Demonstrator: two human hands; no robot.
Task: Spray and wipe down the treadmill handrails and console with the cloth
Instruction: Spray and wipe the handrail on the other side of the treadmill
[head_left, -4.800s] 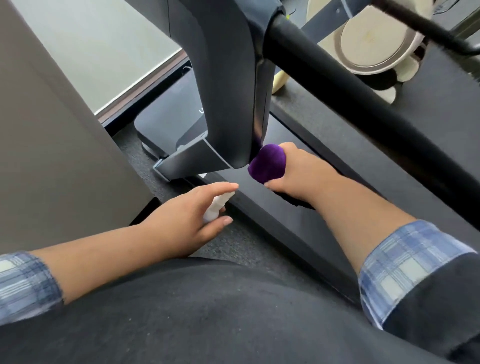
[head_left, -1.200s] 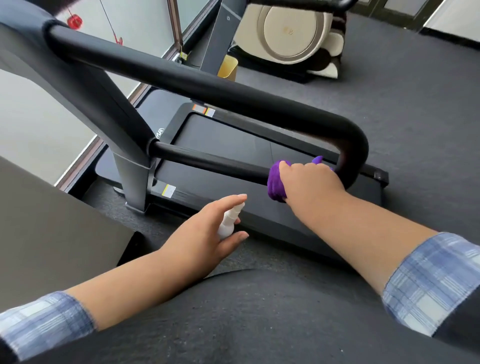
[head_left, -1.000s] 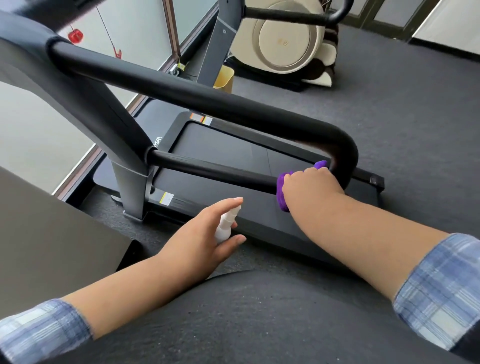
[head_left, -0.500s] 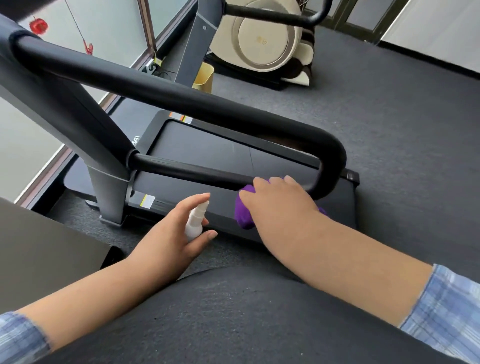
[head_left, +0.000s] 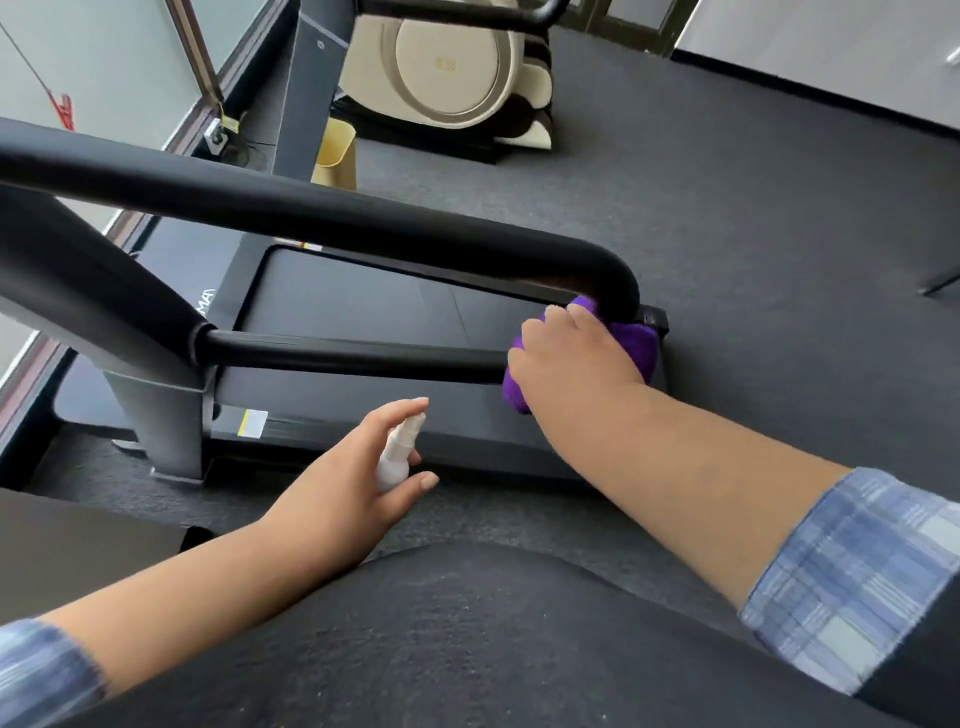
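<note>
Single head view, looking steeply down, close over treadmill handrail (head_left: 322, 218) and floor.

Open gap between handrail bars (head_left: 311, 218)

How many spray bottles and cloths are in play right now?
2: one white spray bottle held in the left hand, and one purple cloth gripped by the right hand at the handrail's bend.

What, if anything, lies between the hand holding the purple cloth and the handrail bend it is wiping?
Nothing visible does. The right hand presses the purple cloth straight against the curved end of the handrail. The left hand holds the spray bottle apart, nearer the body.
</note>
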